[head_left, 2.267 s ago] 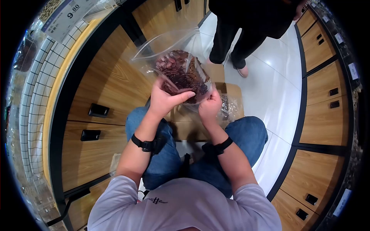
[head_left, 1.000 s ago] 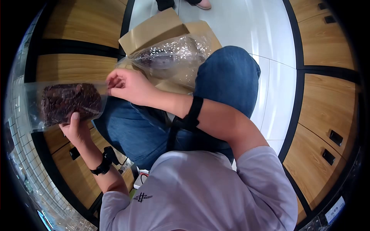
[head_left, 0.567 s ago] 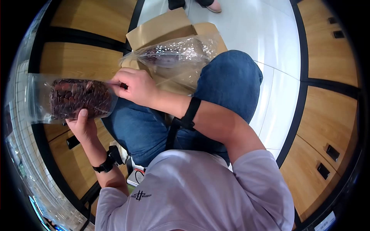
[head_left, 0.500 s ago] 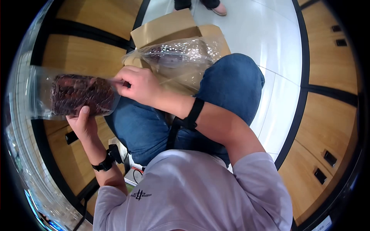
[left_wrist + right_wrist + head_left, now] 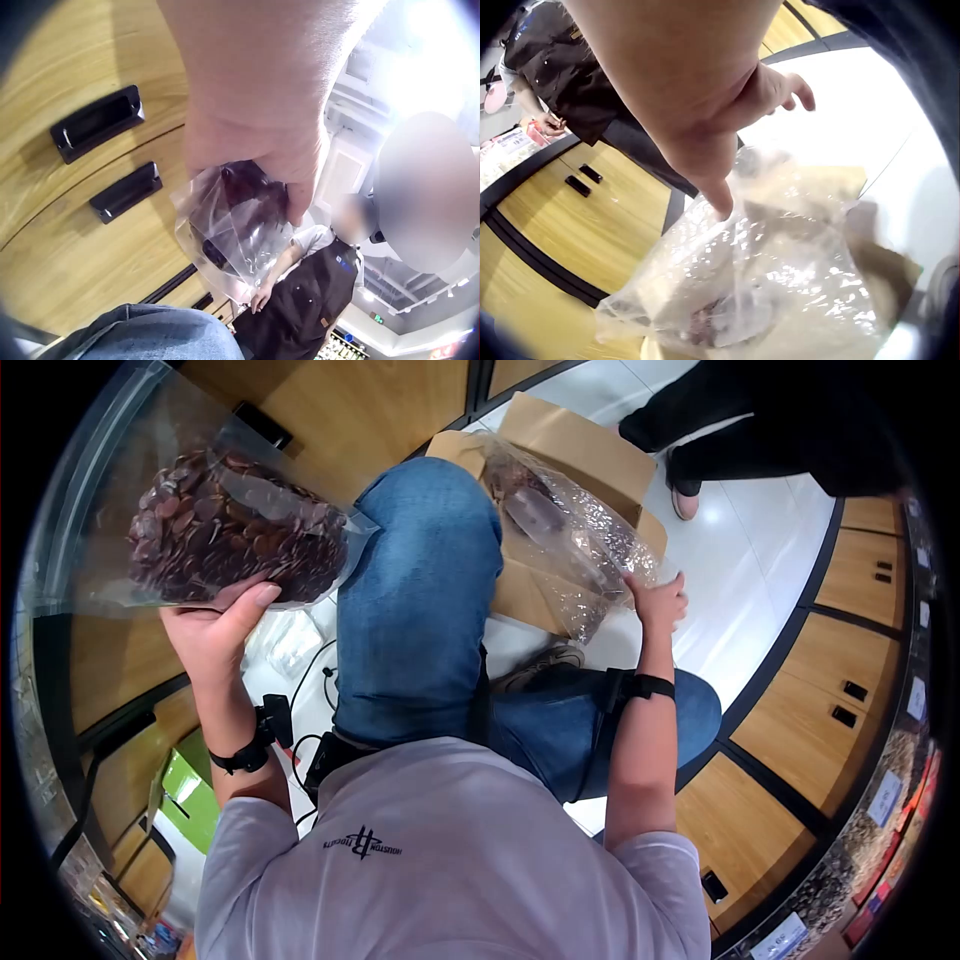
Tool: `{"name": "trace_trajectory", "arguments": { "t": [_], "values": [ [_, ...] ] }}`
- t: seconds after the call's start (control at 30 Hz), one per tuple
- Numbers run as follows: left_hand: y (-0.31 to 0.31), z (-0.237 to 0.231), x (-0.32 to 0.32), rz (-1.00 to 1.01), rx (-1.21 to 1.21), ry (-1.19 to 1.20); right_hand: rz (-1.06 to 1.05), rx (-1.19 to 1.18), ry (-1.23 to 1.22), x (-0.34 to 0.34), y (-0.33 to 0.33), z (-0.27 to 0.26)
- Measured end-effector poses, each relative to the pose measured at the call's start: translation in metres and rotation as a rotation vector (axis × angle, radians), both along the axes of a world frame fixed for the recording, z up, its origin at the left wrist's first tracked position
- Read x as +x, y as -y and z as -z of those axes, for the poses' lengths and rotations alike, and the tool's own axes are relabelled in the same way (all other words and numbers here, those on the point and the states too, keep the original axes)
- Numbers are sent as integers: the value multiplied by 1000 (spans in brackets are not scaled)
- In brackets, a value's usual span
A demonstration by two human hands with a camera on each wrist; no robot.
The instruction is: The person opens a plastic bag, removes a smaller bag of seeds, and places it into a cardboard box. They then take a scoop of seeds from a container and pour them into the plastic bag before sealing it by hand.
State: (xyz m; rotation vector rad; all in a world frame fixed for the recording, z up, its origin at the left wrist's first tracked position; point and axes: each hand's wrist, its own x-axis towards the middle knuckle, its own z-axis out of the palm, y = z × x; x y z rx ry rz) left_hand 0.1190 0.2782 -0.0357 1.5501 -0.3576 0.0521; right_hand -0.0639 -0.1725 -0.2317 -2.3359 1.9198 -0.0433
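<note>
My left hand (image 5: 215,635) grips the lower edge of a clear zip bag (image 5: 235,525), thumb across its front. The bag is packed with flat, dark reddish-brown seeds and is held up left of my knee. Its lower end shows under the palm in the left wrist view, with much of it hidden. My right hand (image 5: 657,603) is at the edge of a large clear plastic bag (image 5: 575,525) lying in an open cardboard box (image 5: 570,435). One digit touches the plastic in the right wrist view, while the other fingers (image 5: 799,90) extend away from it.
Wooden cabinets with black handles (image 5: 262,425) line both sides. A person in dark trousers (image 5: 715,420) stands beyond the box on the white tiled floor. My bent knee (image 5: 420,520) rises between the seed bag and the box. A green object (image 5: 190,790) and cables lie at lower left.
My right hand has let go of the zip bag's end and moved right to the plastic in the box. My left hand still holds the seed bag. The head view has shifted.
</note>
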Motion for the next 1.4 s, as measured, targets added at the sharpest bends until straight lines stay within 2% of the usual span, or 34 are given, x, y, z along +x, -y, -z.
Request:
{"name": "trace_trajectory", "arguments": {
  "t": [0.03,0.1,0.13,0.17,0.23,0.3,0.37,0.43,0.57,0.77,0.93,1.03,1.13,1.2,1.4],
  "values": [
    [-9,4,1,-11,-10,-11,-11,-10,-11,-2,-1,4],
    [-28,14,5,32,61,-31,253,697,506,-12,0,13],
    [-32,18,7,37,49,-39,137,903,644,-15,16,17],
    [-34,22,11,40,26,-38,141,890,641,-16,26,26],
    [-32,28,18,52,9,-49,126,671,919,-1,24,2],
    [-38,31,18,54,-89,-40,57,638,1054,16,23,-31],
    [-43,35,22,108,-60,22,47,617,1088,33,25,-62],
    [-33,37,23,79,-200,14,-14,711,1071,43,53,-68],
    [-46,44,23,36,-130,-33,50,795,1175,65,71,-100],
    [-58,39,19,28,-123,-32,19,770,1147,77,69,-128],
    [-64,35,16,23,-78,-12,-78,732,1123,91,54,-145],
    [-63,35,16,62,-138,-17,-172,689,1085,93,35,-152],
    [-54,26,14,35,-155,-47,-170,681,1156,96,38,-154],
    [-57,29,13,46,-133,-39,-255,592,1076,96,38,-151],
    [-54,27,16,63,-85,-3,-243,538,1180,95,38,-148]
  ]
}}
